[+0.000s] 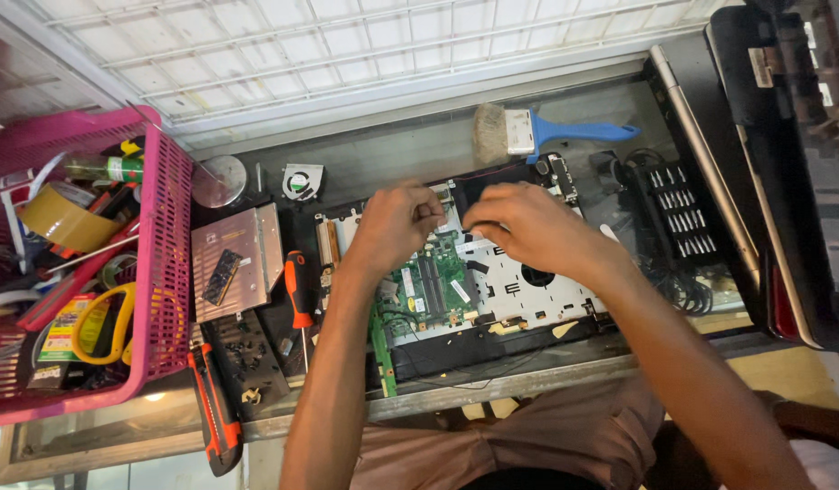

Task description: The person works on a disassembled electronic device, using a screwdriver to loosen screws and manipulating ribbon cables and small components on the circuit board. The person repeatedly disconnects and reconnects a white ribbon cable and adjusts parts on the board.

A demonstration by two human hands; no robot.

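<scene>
Two bare hands work at the upper edge of an opened laptop chassis (492, 299) that lies at the centre of the frame on a glass-topped desk (419, 154). The left hand (392, 227) curls over the green circuit board (433, 286), its fingertips pressed together in a pinching grip on something small at the board's top edge; what it pinches is too small to tell. The right hand (524, 227) arches just beside it, fingers bent down and touching the same upper edge, its grip partly closed; whether it holds anything cannot be told. The board sits directly below both hands, with the white inner frame (537, 290) of the chassis under the right wrist.

Left of the chassis lie an orange-handled screwdriver (299, 290) and a silver drive caddy (236, 259), with a memory stick (222, 275) resting on it. A small cooling fan (302, 181) sits in the upper middle, and a blue-handled brush (546, 132) lies above the hands. A black rack of screwdriver bits (678, 213) stands at right, beside a dark laptop lid (782, 172) at the far right. A pink basket (165, 245) fills the left of the frame, holding brown tape (61, 218) and yellow-handled scissors (107, 322).
</scene>
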